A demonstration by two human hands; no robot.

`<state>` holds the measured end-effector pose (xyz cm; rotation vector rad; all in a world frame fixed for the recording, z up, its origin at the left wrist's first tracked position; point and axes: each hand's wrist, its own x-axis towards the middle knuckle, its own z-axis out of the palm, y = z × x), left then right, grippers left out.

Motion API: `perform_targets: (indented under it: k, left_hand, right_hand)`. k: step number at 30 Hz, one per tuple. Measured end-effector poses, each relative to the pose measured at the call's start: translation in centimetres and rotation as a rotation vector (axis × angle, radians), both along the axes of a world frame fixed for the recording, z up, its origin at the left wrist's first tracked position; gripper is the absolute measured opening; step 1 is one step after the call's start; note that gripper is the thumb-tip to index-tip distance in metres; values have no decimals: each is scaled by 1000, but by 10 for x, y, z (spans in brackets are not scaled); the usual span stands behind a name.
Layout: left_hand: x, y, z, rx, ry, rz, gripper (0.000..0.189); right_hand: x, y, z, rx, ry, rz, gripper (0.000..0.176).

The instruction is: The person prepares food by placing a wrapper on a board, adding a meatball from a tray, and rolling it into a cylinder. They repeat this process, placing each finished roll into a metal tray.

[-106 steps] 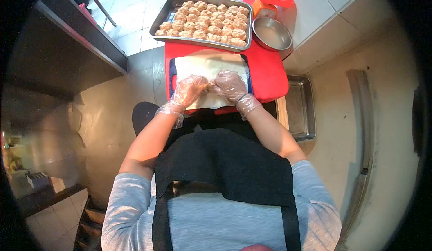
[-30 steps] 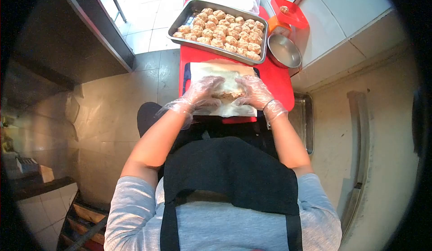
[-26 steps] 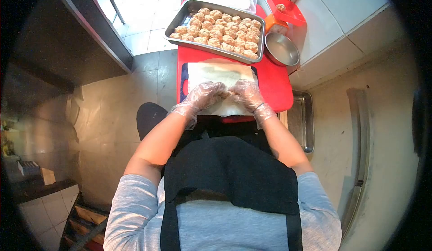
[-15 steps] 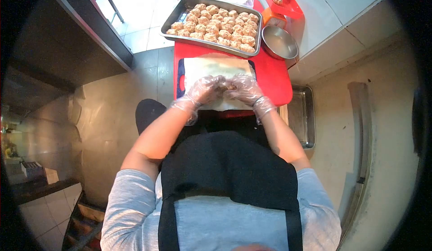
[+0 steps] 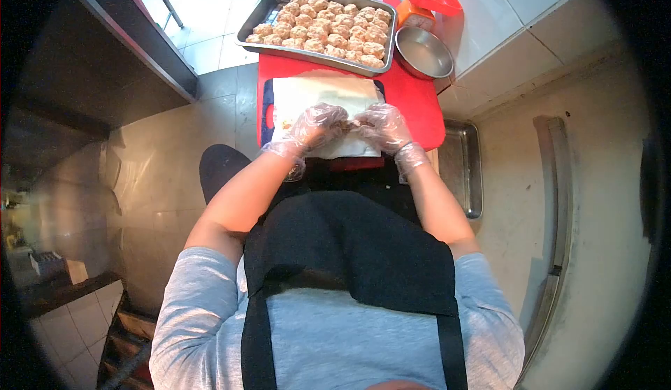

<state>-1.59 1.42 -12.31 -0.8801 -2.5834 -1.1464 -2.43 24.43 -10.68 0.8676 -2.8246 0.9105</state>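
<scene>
On the red table, left hand and right hand are curling narrowly, contents unclear, pale sheet beneath, filled tray beyond.

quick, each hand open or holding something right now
Left hand: curled closed; anything held can't be told.
Right hand: curled closed; anything held can't be told.

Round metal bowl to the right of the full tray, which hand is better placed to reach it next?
Probably the right hand: it is nearer the round metal bowl, which sits farther right and forward. The left hand would likely have to reach across.
</scene>
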Motion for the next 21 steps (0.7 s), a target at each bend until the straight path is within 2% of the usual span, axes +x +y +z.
perform_targets:
  k: [1,2,4,6,10,11,12,13,15,16,17,19,21]
  left_hand:
    - [-1,3,-4,-27,-29,-21,21]
    - [-4,4,-7,-43,-6,-24,21]
    - [-5,5,-8,-75,35,-26,21]
    - [-8,3,-13,-82,18,-39,24]
    - [-11,2,-14,-283,-121,2,36]
    - [-12,-3,-15,-230,-50,-30,42]
    - [-13,-12,-19,-176,20,-62,47]
    - [-9,-18,-9,-120,87,-94,53]
    - [8,-34,27,-226,-101,43,62]
    - [10,-48,24,-140,-86,30,67]
    - [14,-57,21,-53,-151,50,61]
    - [16,-68,-3,14,-114,90,51]
    - [16,-72,-5,-16,-60,86,45]
  right_hand:
    - [1,2,-2,12,-91,15,38]
    - [1,6,-2,34,-53,20,33]
    - [4,2,-5,-21,298,17,27]
    - [3,-3,-10,-35,365,32,25]
    - [-4,-7,-10,15,2,58,31]
    - [-6,-6,-5,28,-66,57,33]
    - [-7,8,-5,-80,-73,54,37]
    - [-5,18,-2,-55,14,18,39]
    - [0,33,6,-6,188,-51,43]
    - [6,36,15,1,81,-60,46]
    - [7,35,9,34,98,-33,44]
    - [6,32,-8,99,136,24,41]
    - [5,31,-18,86,81,3,35]
